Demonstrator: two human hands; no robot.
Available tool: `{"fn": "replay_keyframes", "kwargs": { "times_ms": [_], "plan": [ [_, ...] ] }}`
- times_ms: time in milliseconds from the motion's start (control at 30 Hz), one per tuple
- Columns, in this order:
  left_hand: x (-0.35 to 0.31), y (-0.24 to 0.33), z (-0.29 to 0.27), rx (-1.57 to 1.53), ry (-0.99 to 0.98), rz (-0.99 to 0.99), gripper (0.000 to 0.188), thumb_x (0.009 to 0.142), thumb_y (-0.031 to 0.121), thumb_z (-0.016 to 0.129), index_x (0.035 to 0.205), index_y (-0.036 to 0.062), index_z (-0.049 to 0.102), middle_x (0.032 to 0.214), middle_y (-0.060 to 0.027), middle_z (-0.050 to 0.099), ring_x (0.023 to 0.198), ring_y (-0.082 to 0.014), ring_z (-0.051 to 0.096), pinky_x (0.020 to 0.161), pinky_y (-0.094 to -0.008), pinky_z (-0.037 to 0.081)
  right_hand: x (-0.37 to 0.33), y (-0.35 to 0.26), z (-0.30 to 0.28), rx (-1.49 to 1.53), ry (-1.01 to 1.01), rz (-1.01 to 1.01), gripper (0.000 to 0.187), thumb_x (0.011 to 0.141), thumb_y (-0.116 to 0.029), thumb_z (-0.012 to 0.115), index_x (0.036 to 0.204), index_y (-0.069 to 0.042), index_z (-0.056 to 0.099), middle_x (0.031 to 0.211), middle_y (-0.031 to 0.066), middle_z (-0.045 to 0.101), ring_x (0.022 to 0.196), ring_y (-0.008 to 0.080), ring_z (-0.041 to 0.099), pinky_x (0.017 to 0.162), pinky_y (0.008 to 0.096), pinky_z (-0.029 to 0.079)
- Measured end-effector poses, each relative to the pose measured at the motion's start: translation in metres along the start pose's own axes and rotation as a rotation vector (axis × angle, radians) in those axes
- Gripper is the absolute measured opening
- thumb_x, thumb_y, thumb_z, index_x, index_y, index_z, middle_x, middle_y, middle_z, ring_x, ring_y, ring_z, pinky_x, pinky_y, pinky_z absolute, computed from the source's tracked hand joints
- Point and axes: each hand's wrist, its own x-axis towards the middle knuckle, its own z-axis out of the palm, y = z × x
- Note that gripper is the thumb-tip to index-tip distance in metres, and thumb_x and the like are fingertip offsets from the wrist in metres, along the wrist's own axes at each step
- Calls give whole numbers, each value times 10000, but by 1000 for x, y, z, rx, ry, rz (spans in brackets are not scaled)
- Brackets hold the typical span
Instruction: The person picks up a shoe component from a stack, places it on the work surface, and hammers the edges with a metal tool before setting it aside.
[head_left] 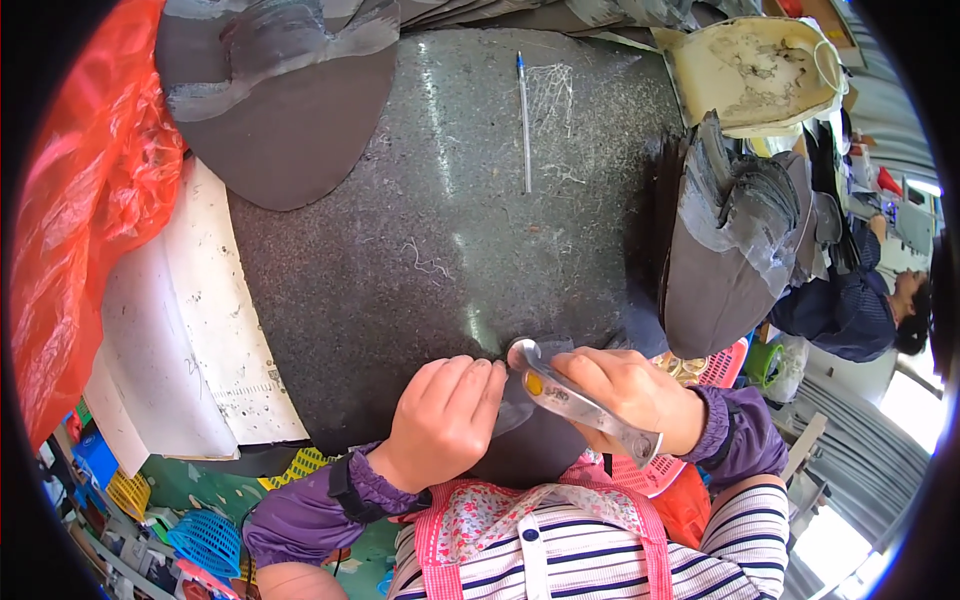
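My right hand (625, 390) is wrapped round a metal cobbler's hammer (585, 408). The hammer's round face points toward my left fingers, its flared end toward me, and a yellow spot shows in the head. My fist hides most of its handle. My left hand (450, 415) has its fingers pressed together on a dark, flat sheet piece (530, 455) at the near edge of the bench. Between the hands, a grey smeared patch shows on this piece. Whatever lies under my left fingertips is hidden.
A dark speckled bench top (450, 230) carries a pen (525, 125) and loose threads (428, 262). Stacks of dark cut pieces (715, 290) lie right and far left (290, 150). A stained, cream-coloured container (750, 75) stands far right; red plastic (90, 220) hangs left. Another person (845, 300) sits at right.
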Motion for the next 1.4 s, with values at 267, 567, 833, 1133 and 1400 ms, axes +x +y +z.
{"fn": "replay_keyframes", "kwargs": {
  "times_ms": [267, 567, 833, 1133, 1400],
  "plan": [
    [-12, 1, 4, -121, 125, -221, 291, 662, 44, 744, 945, 4, 686, 885, -62, 632, 816, -257, 600, 683, -381, 471, 3, 1, 4, -32, 12, -43, 453, 651, -3, 658, 1063, 51, 476, 872, 212, 577, 731, 397, 621, 620, 430, 520],
    [-13, 13, 7, -8, 120, -182, 282, 665, 40, 737, 944, 25, 698, 880, -46, 637, 828, -237, 601, 711, -361, 459, 4, 0, 3, -31, 24, -44, 461, 654, 7, 651, 1085, 49, 495, 862, 207, 594, 713, 390, 632, 610, 413, 530],
    [-20, 18, 8, -41, 117, -218, 274, 698, 66, 670, 961, -6, 691, 959, -82, 652, 861, -240, 612, 732, -367, 477, 5, -5, 9, -79, -18, -34, 341, 746, -35, 594, 1044, 51, 454, 886, 186, 543, 796, 374, 619, 675, 437, 518],
    [-27, 18, 15, -159, 170, -148, 207, 719, 2, 666, 916, -60, 671, 1001, -160, 668, 837, -275, 633, 751, -389, 515, 4, -3, 10, -69, -18, -51, 330, 765, -59, 582, 1050, 51, 457, 865, 176, 544, 778, 367, 618, 664, 431, 522],
    [-19, 33, 12, 274, 4, 5, 256, 738, 58, 602, 949, -73, 665, 1008, -202, 657, 856, -262, 628, 777, -366, 517, 6, -9, 10, -149, -15, -62, 262, 773, -80, 592, 982, 27, 475, 861, 170, 545, 761, 347, 625, 638, 416, 520]
  ]
}}
